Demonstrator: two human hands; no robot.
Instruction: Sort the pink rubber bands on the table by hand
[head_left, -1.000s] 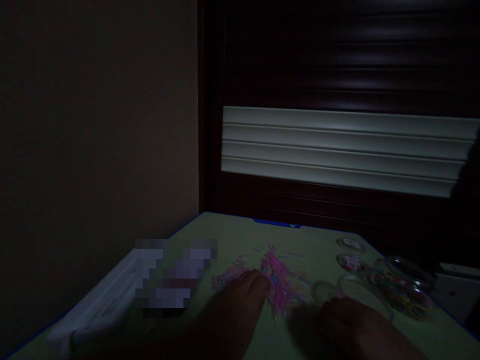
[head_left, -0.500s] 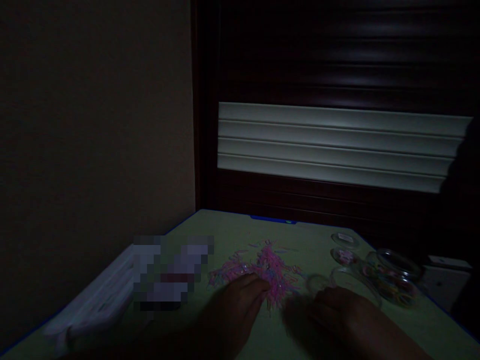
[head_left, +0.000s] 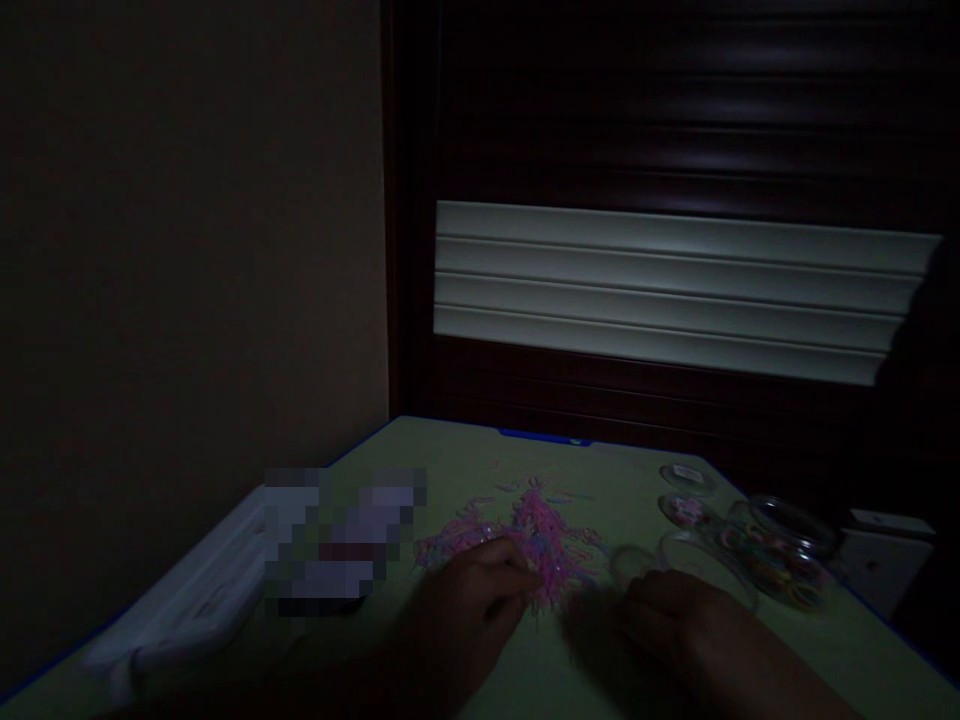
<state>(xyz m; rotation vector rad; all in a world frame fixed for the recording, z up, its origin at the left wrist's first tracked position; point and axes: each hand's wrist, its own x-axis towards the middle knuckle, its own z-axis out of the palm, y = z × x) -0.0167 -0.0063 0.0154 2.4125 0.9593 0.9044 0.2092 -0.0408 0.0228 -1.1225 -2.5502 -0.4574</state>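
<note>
Curls right hand (head_left: 686, 630) left of the desk's (head_left: 465, 450) right edge; cannot tell if pinching anything. Bends left hand (head_left: 476, 600) at the near side of pink loops (head_left: 546, 545) heaped mid-desk; cannot tell if pinching any. Has clear jar (head_left: 787, 555) by right edge, labelled lid (head_left: 688, 478) toward far right corner.

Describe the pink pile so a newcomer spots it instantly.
Start with the blue-edged table. Look to its middle, by the left hand. The pink pile there is thin pieces lying loose, unlike the multicoloured loops to its right, held in a clear jar.
</note>
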